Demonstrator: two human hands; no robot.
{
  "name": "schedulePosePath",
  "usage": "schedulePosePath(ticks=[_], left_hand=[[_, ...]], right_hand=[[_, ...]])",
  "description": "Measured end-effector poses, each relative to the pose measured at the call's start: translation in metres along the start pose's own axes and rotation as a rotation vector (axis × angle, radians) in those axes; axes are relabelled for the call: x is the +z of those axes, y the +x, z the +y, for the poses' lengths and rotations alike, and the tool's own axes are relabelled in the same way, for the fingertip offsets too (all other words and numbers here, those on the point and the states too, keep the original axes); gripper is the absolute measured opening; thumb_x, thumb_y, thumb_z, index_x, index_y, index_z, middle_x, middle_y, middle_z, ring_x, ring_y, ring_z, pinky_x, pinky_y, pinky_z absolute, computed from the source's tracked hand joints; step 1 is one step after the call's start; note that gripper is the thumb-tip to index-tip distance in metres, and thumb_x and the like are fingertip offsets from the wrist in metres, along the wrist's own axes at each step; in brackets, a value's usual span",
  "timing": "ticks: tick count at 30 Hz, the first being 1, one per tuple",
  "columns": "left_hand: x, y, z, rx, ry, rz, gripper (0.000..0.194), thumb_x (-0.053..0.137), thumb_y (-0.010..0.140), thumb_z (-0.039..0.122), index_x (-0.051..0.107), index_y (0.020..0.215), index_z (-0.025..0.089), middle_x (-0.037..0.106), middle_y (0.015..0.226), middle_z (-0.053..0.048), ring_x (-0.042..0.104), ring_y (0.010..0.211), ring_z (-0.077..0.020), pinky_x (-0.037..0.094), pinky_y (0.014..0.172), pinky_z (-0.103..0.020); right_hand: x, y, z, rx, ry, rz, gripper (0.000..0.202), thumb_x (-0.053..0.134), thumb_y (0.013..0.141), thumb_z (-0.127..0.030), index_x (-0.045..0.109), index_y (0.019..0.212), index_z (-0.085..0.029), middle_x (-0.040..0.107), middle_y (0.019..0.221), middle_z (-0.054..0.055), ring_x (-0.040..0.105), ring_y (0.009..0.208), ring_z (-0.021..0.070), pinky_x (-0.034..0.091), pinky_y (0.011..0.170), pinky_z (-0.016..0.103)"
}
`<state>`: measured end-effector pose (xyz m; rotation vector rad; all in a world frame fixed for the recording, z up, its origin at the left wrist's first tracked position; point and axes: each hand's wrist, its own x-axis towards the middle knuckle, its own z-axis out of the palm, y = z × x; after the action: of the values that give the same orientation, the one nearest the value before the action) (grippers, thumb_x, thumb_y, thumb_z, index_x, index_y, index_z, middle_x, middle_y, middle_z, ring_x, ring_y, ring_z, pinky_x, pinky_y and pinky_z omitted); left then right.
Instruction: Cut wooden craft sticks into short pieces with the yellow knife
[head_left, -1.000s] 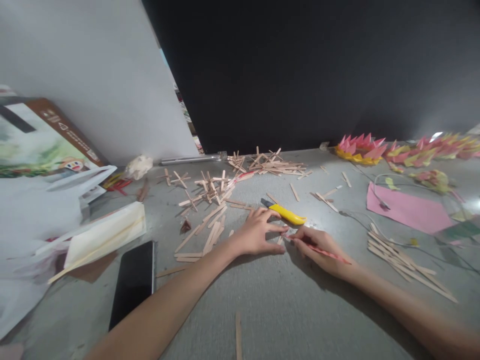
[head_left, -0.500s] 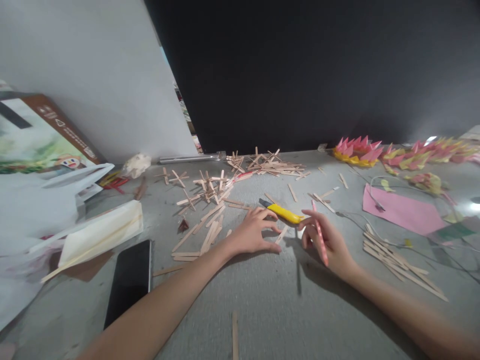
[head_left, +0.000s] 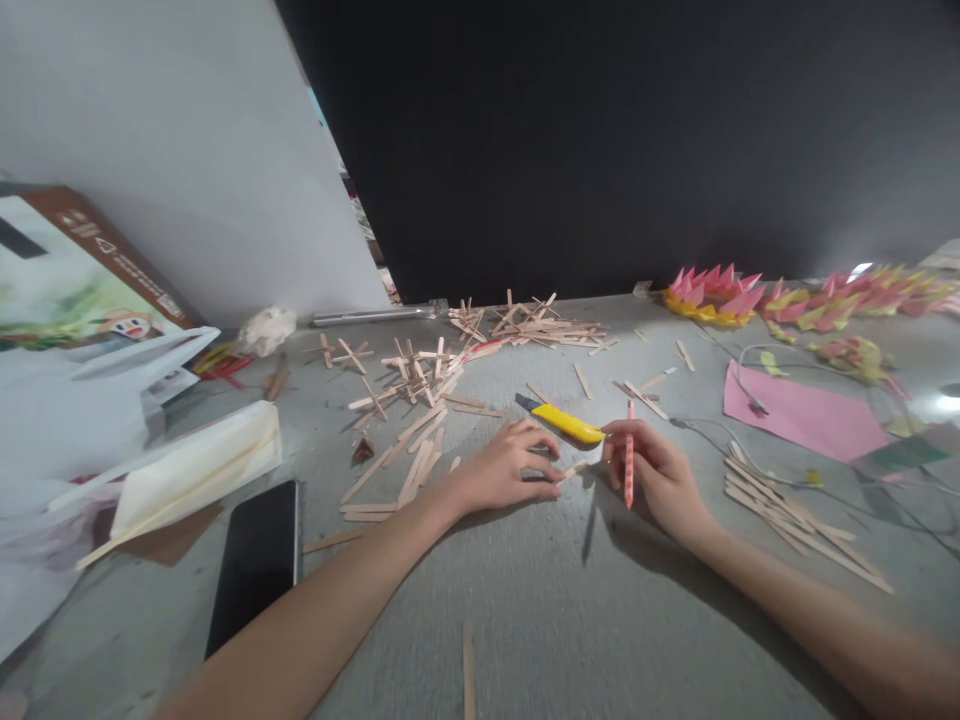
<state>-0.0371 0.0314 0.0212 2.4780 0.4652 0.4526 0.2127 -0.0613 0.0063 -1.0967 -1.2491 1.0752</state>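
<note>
My left hand (head_left: pixel 514 468) rests on the grey surface, its thumb and fingers closed on the near end of a small wooden stick (head_left: pixel 572 470). My right hand (head_left: pixel 654 475) is closed round a pink patterned pencil (head_left: pixel 629 455), which stands nearly upright between the fingers. Just beyond both hands lies a yellow cutter (head_left: pixel 568 423), its dark tip toward the left. Many flat wooden sticks (head_left: pixel 420 465) are scattered to the left of my left hand, and crossed ones (head_left: pixel 420 370) stand farther back.
A black phone (head_left: pixel 255 565) lies beside my left forearm. White bags and a printed box (head_left: pixel 82 265) are at the left. Pink paper (head_left: pixel 802 412), cables, a stick pile (head_left: pixel 795 515) and pink-yellow paper crowns (head_left: pixel 712 295) are at the right. A dark panel (head_left: pixel 600 150) rises behind.
My right hand has turned the pencil more upright. My left thumb and fingers have drawn together at the small stick, which now lies at a flatter angle.
</note>
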Motion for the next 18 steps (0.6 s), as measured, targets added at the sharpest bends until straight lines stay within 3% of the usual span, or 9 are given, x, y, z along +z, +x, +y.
schedulePosePath(ticks=[5, 8, 10, 13, 15, 18], left_hand=[[-0.003, 0.0, 0.006, 0.005, 0.003, -0.028, 0.024, 0.066, 0.099, 0.044, 0.081, 0.092, 0.026, 0.069, 0.122, -0.007, 0.055, 0.124, -0.0255, 0.04, 0.111, -0.041], [-0.004, 0.001, 0.011, -0.006, -0.031, -0.031, 0.023, 0.066, 0.099, 0.042, 0.08, 0.091, 0.025, 0.07, 0.12, -0.007, 0.057, 0.121, -0.025, 0.042, 0.11, -0.041], [-0.005, 0.002, 0.012, -0.034, -0.054, -0.015, 0.02, 0.068, 0.098, 0.041, 0.08, 0.103, 0.026, 0.07, 0.12, -0.007, 0.058, 0.121, -0.0253, 0.043, 0.11, -0.042], [-0.004, 0.003, 0.01, -0.085, -0.053, 0.004, 0.035, 0.074, 0.093, 0.045, 0.075, 0.124, 0.029, 0.07, 0.123, -0.008, 0.056, 0.124, -0.0266, 0.043, 0.11, -0.044], [-0.003, 0.003, 0.007, -0.076, -0.04, 0.002, 0.031, 0.076, 0.091, 0.046, 0.079, 0.116, 0.03, 0.07, 0.122, -0.007, 0.054, 0.124, -0.0269, 0.042, 0.11, -0.043], [-0.002, 0.003, 0.004, -0.042, -0.051, -0.001, 0.018, 0.078, 0.09, 0.043, 0.083, 0.094, 0.027, 0.07, 0.121, -0.006, 0.054, 0.124, -0.0258, 0.041, 0.11, -0.042]], right_hand=[[-0.001, 0.0, -0.002, 0.069, -0.03, -0.007, 0.014, 0.054, 0.092, -0.025, 0.066, 0.1, -0.023, 0.061, 0.079, -0.001, 0.052, 0.059, 0.0133, 0.043, 0.055, 0.027], [-0.002, 0.0, -0.002, 0.085, -0.014, -0.019, 0.018, 0.054, 0.097, -0.034, 0.067, 0.101, -0.022, 0.06, 0.076, 0.0, 0.051, 0.058, 0.0142, 0.04, 0.055, 0.028], [-0.001, 0.0, -0.003, 0.086, -0.01, -0.027, 0.026, 0.052, 0.101, -0.043, 0.067, 0.103, -0.022, 0.059, 0.075, 0.0, 0.05, 0.057, 0.0144, 0.038, 0.054, 0.029], [0.0, 0.0, -0.005, 0.084, -0.019, -0.018, 0.029, 0.055, 0.102, -0.048, 0.067, 0.102, -0.022, 0.058, 0.075, -0.001, 0.047, 0.054, 0.0124, 0.036, 0.051, 0.028], [0.001, 0.0, -0.006, 0.084, -0.025, -0.012, 0.028, 0.058, 0.101, -0.048, 0.067, 0.108, -0.022, 0.056, 0.073, -0.003, 0.045, 0.052, 0.011, 0.034, 0.05, 0.027], [0.002, 0.0, -0.007, 0.085, -0.029, -0.008, 0.039, 0.059, 0.102, -0.048, 0.062, 0.133, -0.024, 0.053, 0.073, -0.004, 0.043, 0.052, 0.0102, 0.033, 0.049, 0.026]])
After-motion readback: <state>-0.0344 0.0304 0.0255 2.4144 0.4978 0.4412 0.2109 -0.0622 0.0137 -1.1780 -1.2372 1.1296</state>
